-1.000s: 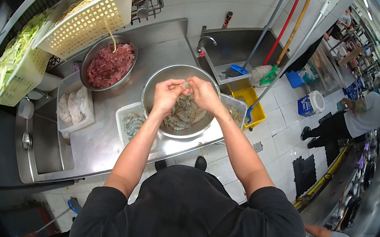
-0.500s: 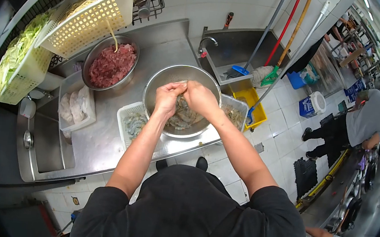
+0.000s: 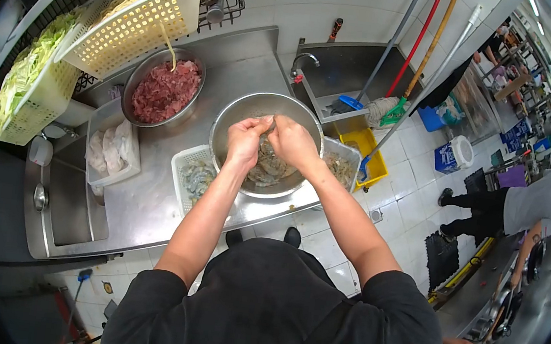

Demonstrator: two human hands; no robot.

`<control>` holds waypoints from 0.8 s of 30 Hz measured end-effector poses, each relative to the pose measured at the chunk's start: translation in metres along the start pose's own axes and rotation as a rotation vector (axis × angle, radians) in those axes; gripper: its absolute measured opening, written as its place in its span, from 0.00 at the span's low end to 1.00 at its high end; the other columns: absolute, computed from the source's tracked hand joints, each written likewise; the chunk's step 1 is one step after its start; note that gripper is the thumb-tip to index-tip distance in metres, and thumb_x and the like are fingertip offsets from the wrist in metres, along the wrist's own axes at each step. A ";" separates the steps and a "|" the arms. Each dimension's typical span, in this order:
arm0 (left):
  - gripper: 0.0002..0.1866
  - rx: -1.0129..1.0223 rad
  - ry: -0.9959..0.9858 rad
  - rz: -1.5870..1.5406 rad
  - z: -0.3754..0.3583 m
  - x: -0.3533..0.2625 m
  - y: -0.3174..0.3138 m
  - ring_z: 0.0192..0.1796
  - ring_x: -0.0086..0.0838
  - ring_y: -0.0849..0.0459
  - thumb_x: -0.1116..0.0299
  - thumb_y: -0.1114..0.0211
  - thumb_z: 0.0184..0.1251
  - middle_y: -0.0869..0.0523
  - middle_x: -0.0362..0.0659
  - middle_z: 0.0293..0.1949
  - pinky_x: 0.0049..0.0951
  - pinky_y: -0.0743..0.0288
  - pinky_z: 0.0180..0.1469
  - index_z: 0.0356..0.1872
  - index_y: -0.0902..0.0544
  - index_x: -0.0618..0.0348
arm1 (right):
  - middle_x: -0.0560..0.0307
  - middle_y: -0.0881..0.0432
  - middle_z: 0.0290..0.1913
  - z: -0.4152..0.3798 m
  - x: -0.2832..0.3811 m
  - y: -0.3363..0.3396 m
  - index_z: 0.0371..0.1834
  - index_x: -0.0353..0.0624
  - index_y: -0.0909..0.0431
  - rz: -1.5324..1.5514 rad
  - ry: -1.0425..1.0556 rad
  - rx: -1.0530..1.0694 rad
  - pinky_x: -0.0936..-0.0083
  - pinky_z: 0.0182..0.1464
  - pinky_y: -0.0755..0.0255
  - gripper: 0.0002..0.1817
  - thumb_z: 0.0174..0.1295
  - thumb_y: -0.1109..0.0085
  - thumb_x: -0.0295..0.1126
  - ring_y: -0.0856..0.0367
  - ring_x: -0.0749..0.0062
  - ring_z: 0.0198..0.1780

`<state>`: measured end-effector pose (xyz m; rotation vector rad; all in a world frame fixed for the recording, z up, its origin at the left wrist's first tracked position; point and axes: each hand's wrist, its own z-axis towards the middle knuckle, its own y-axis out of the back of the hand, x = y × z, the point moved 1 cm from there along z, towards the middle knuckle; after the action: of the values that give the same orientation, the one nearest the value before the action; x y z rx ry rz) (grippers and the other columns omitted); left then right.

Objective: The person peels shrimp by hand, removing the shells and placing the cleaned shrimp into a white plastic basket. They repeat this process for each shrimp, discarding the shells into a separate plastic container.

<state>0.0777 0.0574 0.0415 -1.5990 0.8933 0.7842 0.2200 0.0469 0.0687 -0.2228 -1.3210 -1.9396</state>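
Over a large steel bowl [image 3: 221, 120], my left hand [image 3: 245, 141] and my right hand [image 3: 294, 142] meet with fingertips pinched together. Between them is a small shrimp [image 3: 272, 121], mostly covered by the fingers. Unpeeled grey-brown shrimps [image 3: 266, 169] lie in the bowl below. To the bowl's left, partly under my left forearm, stands a white perforated basket [image 3: 179, 168] with pale bluish peeled shrimps [image 3: 198, 178]. A clear container [image 3: 353, 155] of brownish shrimp scraps sits against the bowl's right side, partly hidden by my right forearm.
On the steel counter [image 3: 149, 205] are a bowl of raw meat [image 3: 165, 93] and a tub of pale meat [image 3: 113, 152]. Baskets of noodles [image 3: 132, 26] and cabbage [image 3: 37, 84] sit above left. Mop handles [image 3: 413, 65] lean by the sink [image 3: 342, 64]. A co-worker [image 3: 534, 201] stands right.
My fingertips have drawn slightly apart, still pinched over the bowl. The co-worker at the right has shifted and now reaches an arm toward the pans. The view has tilted slightly.
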 end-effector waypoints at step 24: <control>0.09 0.302 0.185 0.298 0.003 -0.010 0.021 0.32 0.20 0.17 0.70 0.29 0.70 0.11 0.41 0.35 0.20 0.23 0.32 0.43 0.13 0.67 | 0.39 0.15 0.34 -0.002 -0.024 0.007 0.36 0.39 0.17 0.006 0.110 0.137 0.53 0.39 0.23 0.06 0.63 0.40 0.29 0.16 0.40 0.38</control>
<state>0.0545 0.0589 0.0390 -1.3018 1.3397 0.6728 0.2422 0.0560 0.0602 -0.0524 -1.3712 -1.8210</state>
